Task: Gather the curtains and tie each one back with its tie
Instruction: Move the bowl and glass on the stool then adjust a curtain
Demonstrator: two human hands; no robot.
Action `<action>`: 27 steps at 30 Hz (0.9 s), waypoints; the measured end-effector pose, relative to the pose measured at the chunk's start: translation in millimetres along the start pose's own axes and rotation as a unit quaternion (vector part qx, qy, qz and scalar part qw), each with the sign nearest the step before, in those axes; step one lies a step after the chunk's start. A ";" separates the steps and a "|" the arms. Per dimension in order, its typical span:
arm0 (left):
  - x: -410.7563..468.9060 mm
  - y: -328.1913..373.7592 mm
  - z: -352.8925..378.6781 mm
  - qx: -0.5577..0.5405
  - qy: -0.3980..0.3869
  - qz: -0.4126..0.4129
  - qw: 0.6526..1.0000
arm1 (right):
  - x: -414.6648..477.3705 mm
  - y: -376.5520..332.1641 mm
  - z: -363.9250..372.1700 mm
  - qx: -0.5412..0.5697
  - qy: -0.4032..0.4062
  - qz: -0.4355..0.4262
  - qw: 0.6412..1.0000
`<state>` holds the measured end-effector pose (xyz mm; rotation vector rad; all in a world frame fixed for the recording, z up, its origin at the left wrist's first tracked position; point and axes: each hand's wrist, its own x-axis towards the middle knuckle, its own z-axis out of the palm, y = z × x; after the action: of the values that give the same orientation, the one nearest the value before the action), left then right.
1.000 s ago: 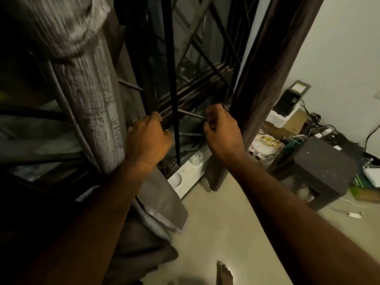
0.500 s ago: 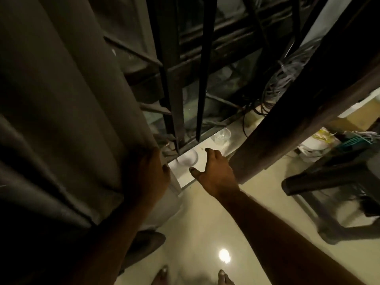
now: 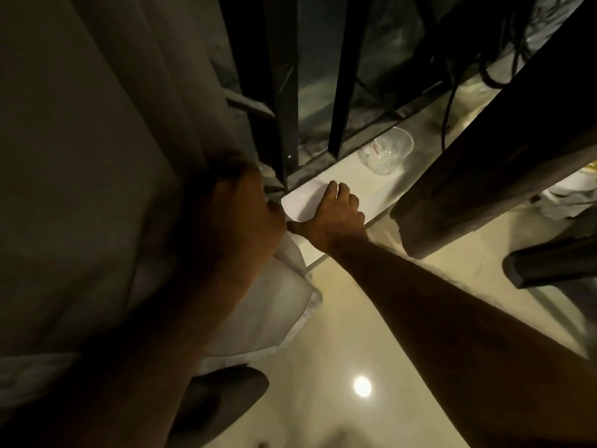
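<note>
A pale grey curtain [image 3: 97,189] fills the left side, and my left hand [image 3: 239,221] is closed on a bunch of its folds near the window grille. The dark brown curtain [image 3: 484,156] hangs loose at the right. My right hand [image 3: 336,215] is down on the white windowsill [image 3: 381,195]. Its fingers curl over the rim of a white bowl [image 3: 300,202] and its thumb lies along the near edge. No tie is visible.
Black window bars [image 3: 284,92] stand behind the sill. A clear glass cup [image 3: 387,153] sits on the sill right of the bowl. Dark cables [image 3: 452,92] hang at the upper right. A dark stool [image 3: 555,266] stands on the shiny floor at the right.
My view has dropped toward the sill. My right hand left the window bars, went down and closed onto the white bowl. My left hand moved from the bars to the grey curtain.
</note>
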<state>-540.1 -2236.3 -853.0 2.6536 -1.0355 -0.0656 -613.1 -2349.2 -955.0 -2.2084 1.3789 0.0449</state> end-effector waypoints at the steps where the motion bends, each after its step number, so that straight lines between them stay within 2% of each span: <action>1: 0.4 -0.1 3.8 -0.009 0.002 0.005 1.000 | 6.9 1.0 6.7 0.001 0.013 0.001 1.000; 9: 3.3 -2.2 9.5 -0.074 0.010 -0.016 0.997 | 35.4 -5.4 28.1 0.026 0.017 -0.038 0.999; 15: 2.1 0.1 9.1 -0.079 0.008 -0.020 0.997 | 26.2 2.4 19.5 0.025 0.022 -0.012 0.999; 20: 2.8 19.1 -2.2 -0.106 -0.013 -0.016 0.994 | -1.7 22.8 -36.9 -0.005 -0.024 0.009 1.000; 27: -7.5 100.9 -65.5 -0.175 -0.020 0.054 0.983 | -68.6 49.4 -179.3 0.025 -0.045 0.023 0.998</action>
<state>-602.2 -2285.3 -762.1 2.2850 -1.0670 -0.2540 -731.3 -2390.1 -801.2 -2.1086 1.3665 0.1227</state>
